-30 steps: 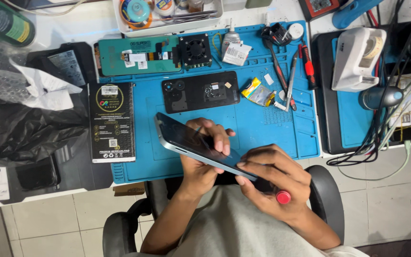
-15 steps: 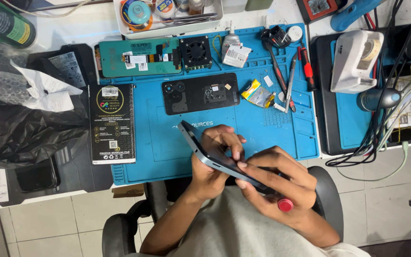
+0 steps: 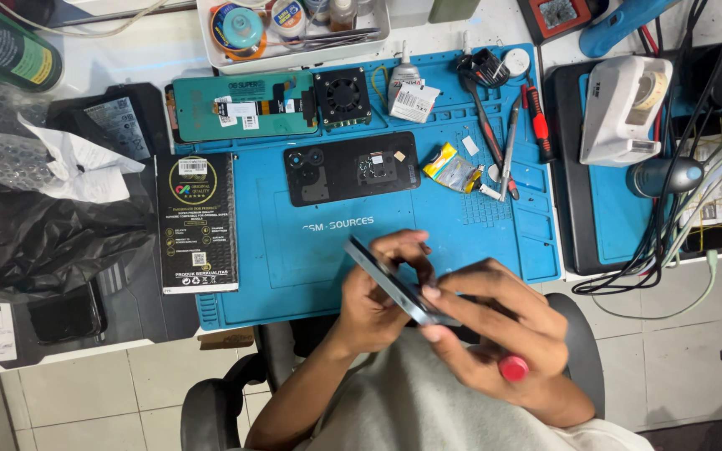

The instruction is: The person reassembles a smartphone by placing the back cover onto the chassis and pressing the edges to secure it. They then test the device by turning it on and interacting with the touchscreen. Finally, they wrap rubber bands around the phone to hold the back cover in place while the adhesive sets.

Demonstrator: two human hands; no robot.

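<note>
Both my left hand (image 3: 378, 296) and right hand (image 3: 495, 334) clasped the phone (image 3: 390, 282), edge-on, long axis slanting toward the blue mat (image 3: 277, 242).

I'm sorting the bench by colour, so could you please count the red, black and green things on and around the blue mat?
Red: 2, the screwdriver and the knob in the right hand
Black: 3, the phone back, fan, box
Green: 1, the screen panel
Total: 6
</note>
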